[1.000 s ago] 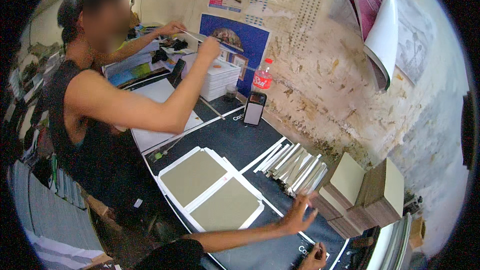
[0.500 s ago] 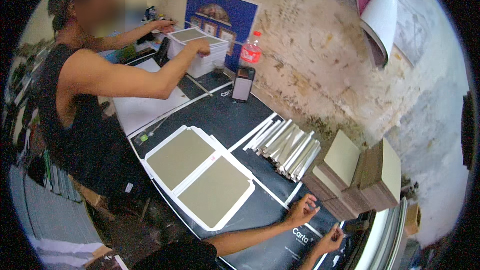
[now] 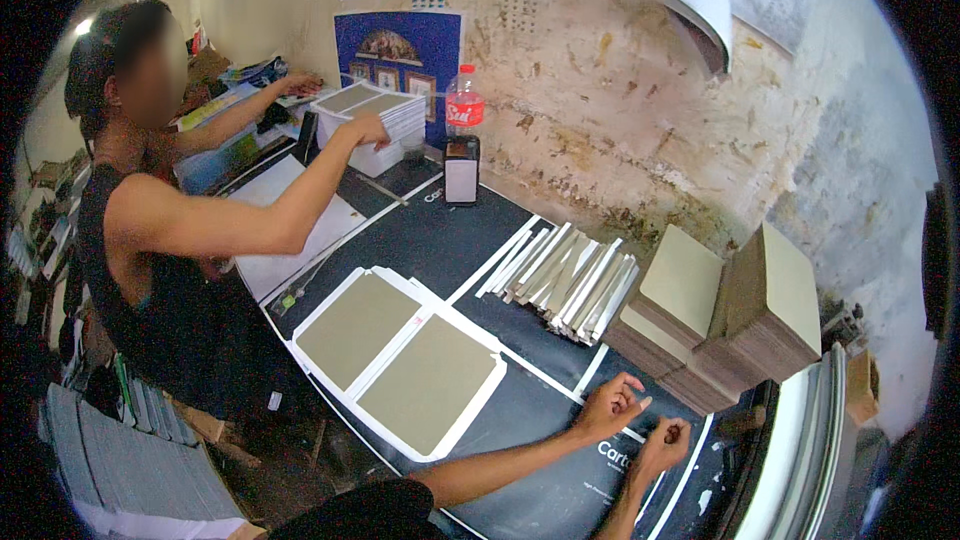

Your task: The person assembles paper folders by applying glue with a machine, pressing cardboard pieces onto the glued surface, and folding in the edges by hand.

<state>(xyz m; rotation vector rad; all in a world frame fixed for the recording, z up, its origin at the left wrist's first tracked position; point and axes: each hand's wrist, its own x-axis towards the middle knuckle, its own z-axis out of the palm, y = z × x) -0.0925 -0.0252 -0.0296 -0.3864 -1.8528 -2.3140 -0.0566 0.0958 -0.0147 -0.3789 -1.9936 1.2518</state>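
At the lower right of the black table, my left hand (image 3: 611, 408) rests near the front of the grey-brown board stacks (image 3: 690, 365). Its fingers are loosely bent and apart, with nothing seen in them. Close beside it, my right hand (image 3: 663, 447) is raised with its fingers curled in; whether anything small is inside is hidden. To the left of my hands lies a white cover sheet (image 3: 474, 427) with two grey boards (image 3: 425, 385) set side by side on it, a narrow strip between them. Neither hand touches it.
A pile of narrow board strips (image 3: 565, 280) lies beyond my hands. A bottle with a red cap (image 3: 465, 105) and a dark napkin holder (image 3: 461, 175) stand by the wall. At the left, a co-worker (image 3: 190, 220) reaches to a stack of covers (image 3: 385, 125).
The head view has shifted a little, moving the whole scene in the picture. My right hand has come up slightly, its fingers more curled. The cover sheet and boards stay in place.
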